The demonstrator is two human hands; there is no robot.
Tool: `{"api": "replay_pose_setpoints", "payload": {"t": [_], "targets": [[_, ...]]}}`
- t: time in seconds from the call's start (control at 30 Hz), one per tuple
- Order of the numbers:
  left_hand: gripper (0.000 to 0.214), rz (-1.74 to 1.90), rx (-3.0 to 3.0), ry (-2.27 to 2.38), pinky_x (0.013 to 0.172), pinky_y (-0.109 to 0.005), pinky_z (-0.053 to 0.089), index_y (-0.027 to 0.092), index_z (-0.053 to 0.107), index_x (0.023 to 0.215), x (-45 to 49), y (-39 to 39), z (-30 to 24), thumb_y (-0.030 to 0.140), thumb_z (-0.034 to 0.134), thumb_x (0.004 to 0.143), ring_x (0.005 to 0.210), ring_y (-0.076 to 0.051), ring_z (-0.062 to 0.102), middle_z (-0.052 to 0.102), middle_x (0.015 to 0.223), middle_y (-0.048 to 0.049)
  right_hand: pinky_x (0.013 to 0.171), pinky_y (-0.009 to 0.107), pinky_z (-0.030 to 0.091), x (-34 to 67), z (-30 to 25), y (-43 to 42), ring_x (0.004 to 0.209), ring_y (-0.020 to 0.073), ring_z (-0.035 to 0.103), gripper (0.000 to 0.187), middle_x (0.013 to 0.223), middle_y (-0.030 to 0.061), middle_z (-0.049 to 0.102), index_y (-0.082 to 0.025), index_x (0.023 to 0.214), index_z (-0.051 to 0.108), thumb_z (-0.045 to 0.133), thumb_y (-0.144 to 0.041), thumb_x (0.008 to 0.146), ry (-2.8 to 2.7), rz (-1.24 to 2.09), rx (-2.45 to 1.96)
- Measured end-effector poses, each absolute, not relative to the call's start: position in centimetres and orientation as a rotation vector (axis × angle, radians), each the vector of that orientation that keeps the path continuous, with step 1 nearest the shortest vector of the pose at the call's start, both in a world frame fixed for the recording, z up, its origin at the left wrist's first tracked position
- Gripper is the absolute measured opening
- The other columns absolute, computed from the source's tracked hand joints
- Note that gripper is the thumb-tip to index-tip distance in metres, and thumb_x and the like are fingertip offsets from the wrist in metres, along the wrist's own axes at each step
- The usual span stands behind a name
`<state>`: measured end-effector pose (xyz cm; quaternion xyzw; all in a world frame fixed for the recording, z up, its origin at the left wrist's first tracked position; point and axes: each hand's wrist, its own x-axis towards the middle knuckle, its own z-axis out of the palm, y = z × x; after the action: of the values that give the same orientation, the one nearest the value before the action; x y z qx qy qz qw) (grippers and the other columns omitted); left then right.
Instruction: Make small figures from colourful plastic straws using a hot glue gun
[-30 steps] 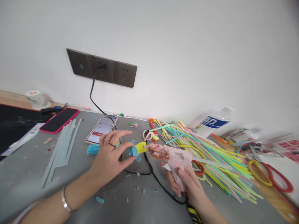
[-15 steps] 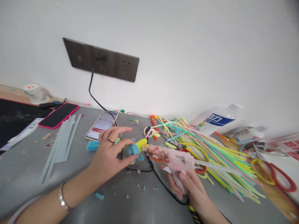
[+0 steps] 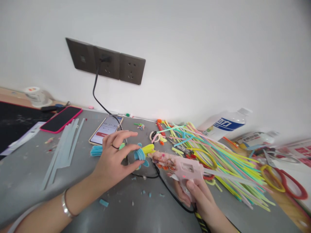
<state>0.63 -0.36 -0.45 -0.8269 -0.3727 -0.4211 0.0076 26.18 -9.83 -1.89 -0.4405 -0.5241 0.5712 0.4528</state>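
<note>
Pinching one blue-and-yellow pipe-cleaner piece (image 3: 139, 155) above the middle of the counter (image 3: 155, 217), the left hand (image 3: 113, 158) has its yellow end just beside the tip of one pink glue gun (image 3: 190, 169); contact is unclear. The right hand (image 3: 199, 191) grips the gun's handle. Two phones (image 3: 62, 119) lie toward the counter's back left corner, one pile of pipe cleaners (image 3: 225, 158) near its right edge, two bottles (image 3: 222, 127) behind.

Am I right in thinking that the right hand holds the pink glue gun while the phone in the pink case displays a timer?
Not quite: the head view shows the timer on the pale-edged phone, while the phone in the pink case has a dark screen. The right hand does hold the pink glue gun.
</note>
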Motion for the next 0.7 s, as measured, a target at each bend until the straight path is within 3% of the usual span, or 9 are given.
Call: {"api": "replay_pose_setpoints", "payload": {"t": [0.57, 0.7], "targets": [[0.017, -1.357, -2.548, -1.095, 0.093, -0.047, 0.041, 0.023, 0.068, 0.091, 0.63, -0.29, -0.35, 0.031, 0.075, 0.079, 0.111, -0.031, 0.059, 0.066, 0.12, -0.0117, 0.042, 0.023, 0.023, 26.28, -2.1, -9.99, 0.04, 0.0074, 0.029, 0.048, 0.051, -0.0068, 0.038, -0.014, 0.096, 0.058, 0.046, -0.06, 0.094, -1.351, 1.393, -1.092], [0.018, -1.36, -2.54, -1.081, 0.092, -0.047, 0.04, 0.022, 0.067, 0.091, 0.61, -0.28, -0.36, 0.031, 0.076, 0.078, 0.111, -0.032, 0.059, 0.066, 0.12, -0.0123, 0.043, 0.024, 0.023, 26.14, -1.92, -10.21, 0.042, 0.0081, 0.027, 0.049, 0.049, -0.0062, 0.038, -0.015, 0.087, 0.058, 0.046, -0.062, 0.093, -1.358, 1.36, -1.158]]}}
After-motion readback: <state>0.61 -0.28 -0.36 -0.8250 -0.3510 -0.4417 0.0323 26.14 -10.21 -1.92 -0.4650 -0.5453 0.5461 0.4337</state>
